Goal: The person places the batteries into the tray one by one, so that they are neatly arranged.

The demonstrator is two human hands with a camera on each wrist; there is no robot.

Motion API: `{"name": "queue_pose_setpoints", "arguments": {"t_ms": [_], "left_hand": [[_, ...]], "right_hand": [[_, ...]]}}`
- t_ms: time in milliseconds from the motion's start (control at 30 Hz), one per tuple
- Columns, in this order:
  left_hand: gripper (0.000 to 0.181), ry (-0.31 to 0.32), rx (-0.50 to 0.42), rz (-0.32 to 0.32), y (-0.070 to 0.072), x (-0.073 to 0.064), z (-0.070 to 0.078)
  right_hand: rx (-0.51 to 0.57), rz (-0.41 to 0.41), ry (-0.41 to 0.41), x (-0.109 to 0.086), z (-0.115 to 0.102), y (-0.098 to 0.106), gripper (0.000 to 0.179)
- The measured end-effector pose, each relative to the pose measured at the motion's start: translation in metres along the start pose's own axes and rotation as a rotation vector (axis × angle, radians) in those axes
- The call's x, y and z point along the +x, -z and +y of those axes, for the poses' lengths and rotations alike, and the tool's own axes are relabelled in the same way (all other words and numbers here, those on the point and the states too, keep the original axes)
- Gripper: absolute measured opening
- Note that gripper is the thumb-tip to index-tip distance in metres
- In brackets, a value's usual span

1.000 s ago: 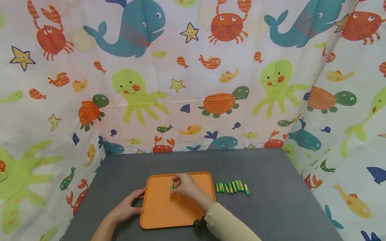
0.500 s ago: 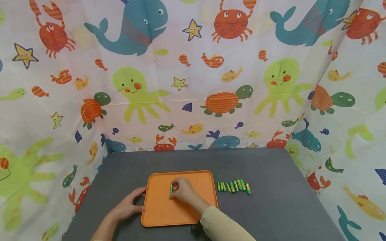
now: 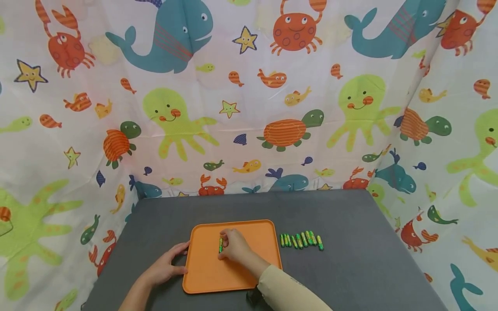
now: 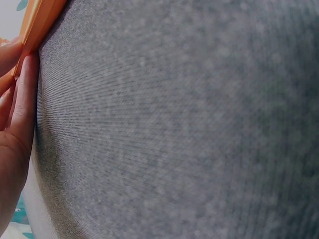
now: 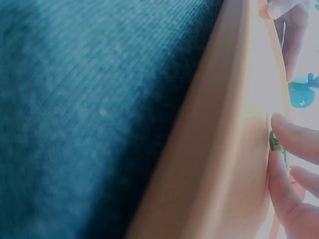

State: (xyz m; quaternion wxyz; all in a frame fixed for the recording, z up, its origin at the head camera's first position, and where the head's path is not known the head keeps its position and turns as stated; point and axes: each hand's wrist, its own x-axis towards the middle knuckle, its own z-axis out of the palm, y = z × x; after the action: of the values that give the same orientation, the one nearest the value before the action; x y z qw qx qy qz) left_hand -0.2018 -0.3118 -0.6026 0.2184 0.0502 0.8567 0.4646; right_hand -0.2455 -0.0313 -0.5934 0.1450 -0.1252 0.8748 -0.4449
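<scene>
"Why does the left hand [image 3: 165, 264] touch the orange tray [image 3: 202, 276]?"

"Likely steadying its left edge, fingers extended; the right hand [image 3: 238, 249] pinches a green cylinder [image 3: 220, 245] by its ends, nearer the far left corner; other cylinders [image 3: 298, 241] lie off the right edge, handy there, probably."

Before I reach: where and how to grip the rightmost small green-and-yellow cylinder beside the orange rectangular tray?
I'd pinch the rightmost cylinder by its near and far ends, from above: both ends look free, while the neighbouring cylinder lies close on its left.
</scene>
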Motion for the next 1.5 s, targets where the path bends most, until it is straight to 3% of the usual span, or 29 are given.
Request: {"name": "queue_pose_setpoints", "arguments": {"t_ms": [333,567,833,1267,1500], "left_hand": [[0.092,-0.038,0.01,-0.005,-0.001,0.0,-0.006],[0.093,-0.026,0.006,0.002,-0.002,-0.002,-0.006],[0.092,-0.032,0.013,0.002,-0.001,-0.002,-0.006],[0.092,-0.019,0.002,-0.008,-0.001,-0.003,-0.006],[0.094,-0.018,-0.017,-0.014,-0.002,-0.003,-0.004]], "right_hand": [[-0.042,0.041,0.081,-0.007,-0.011,0.018,0.077],[0.101,0.044,0.087,-0.019,-0.026,0.041,0.071],[0.143,0.061,0.151,-0.034,-0.038,0.063,0.061],[0.224,0.132,0.168,-0.058,-0.035,0.091,0.057],[0.173,0.217,0.177,-0.07,-0.018,0.112,0.057]]}}
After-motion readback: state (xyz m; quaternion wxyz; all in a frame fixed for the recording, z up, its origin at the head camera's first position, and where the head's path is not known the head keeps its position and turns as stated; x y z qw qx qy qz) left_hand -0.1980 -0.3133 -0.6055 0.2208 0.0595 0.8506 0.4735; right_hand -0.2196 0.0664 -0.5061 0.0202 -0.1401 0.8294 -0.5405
